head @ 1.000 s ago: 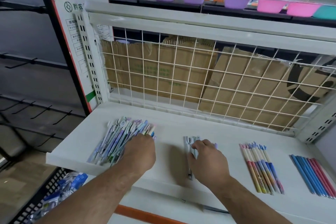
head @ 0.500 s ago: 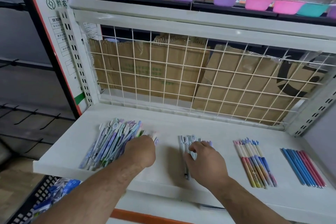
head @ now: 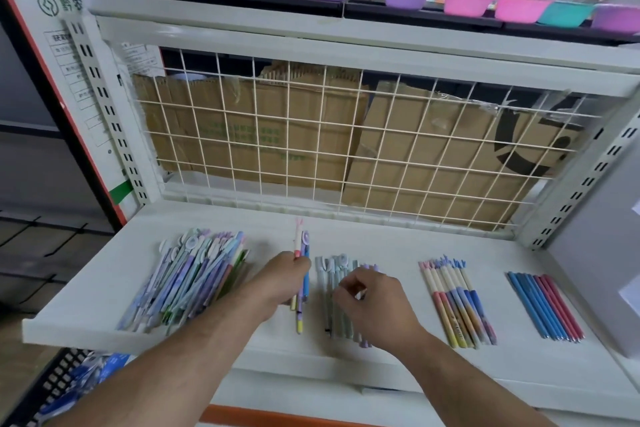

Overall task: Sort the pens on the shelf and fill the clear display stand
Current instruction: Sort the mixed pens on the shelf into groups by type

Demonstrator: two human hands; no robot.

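A small bunch of pens (head: 302,253) is gripped in the left hand (head: 284,279), over the white shelf (head: 381,243) between the mixed pile (head: 187,277) and a grey-green row (head: 329,291). The right hand (head: 374,305) is curled over that row; whether a pen is pinched cannot be told. Further right, a pastel row (head: 457,305) and a blue-and-red row (head: 543,305) are laid out apart.

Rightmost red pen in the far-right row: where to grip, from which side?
Pinch the rightmost red pen mid-barrel, coming from above and its right. It lies flat on the shelf, left flank packed against the row; only the right flank faces bare shelf.
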